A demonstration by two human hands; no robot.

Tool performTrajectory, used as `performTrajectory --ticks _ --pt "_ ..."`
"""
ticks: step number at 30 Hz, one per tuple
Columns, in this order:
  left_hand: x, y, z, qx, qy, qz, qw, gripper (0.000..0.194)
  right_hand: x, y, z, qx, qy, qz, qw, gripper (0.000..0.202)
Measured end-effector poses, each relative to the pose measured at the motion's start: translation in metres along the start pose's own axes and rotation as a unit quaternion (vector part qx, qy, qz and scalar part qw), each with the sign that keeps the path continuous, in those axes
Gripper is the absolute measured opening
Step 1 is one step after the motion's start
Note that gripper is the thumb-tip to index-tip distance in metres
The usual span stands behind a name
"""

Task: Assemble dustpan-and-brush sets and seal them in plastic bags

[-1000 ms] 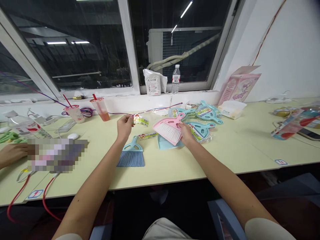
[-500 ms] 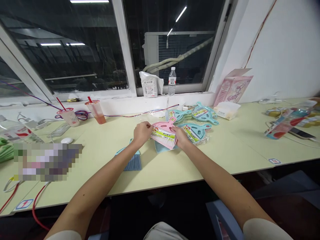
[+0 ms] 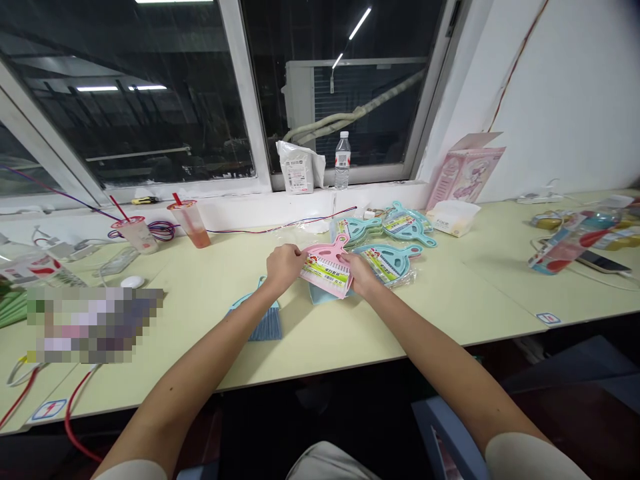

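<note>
holding label [image 3: 327, 270] w/ lh [image 3: 283, 269], pink brush [image 3: 329, 250] w/ rh [image 3: 363, 276]

A second ago your left hand [image 3: 284, 267] held the label [image 3: 327, 269] out to the left, apart from the pink brush [image 3: 330, 251]; now you have brought it across, and it lies over the front of the brush, covering most of the white bristles that showed before. Your left forearm now hides part of the blue brush [image 3: 266, 325], which was nearly all visible. The other person's hand at the far left has gone from view.
</note>
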State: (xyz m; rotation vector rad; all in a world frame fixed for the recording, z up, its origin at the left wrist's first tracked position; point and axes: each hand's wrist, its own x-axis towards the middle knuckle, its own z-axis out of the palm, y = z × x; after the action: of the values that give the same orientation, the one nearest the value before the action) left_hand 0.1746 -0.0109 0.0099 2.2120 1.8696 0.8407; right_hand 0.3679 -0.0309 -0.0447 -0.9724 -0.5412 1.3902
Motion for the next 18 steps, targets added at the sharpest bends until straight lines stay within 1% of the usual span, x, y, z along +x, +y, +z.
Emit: performTrajectory --ticks 8,14,16,18 --pt "-0.0005 -0.0029 -0.0004 0.014 -0.005 -0.012 1.000 0.026 -0.0020 -0.0004 -0.0014 -0.016 -0.004 -0.003 1.000 0.007" --pt "-0.0045 -0.0006 -0.0008 0.020 -0.006 -0.016 1.000 0.027 -0.0004 0.0007 -0.0014 -0.023 0.010 0.002 1.000 0.008" --pt "-0.0041 -0.0001 -0.0029 0.014 0.001 -0.010 1.000 0.026 0.0004 0.0008 -0.0018 -0.019 0.009 0.007 1.000 0.009" --pt "0.0015 -0.0038 -0.0071 -0.002 0.027 -0.001 1.000 0.026 0.0008 0.0002 -0.0023 -0.014 0.009 0.010 1.000 0.010"
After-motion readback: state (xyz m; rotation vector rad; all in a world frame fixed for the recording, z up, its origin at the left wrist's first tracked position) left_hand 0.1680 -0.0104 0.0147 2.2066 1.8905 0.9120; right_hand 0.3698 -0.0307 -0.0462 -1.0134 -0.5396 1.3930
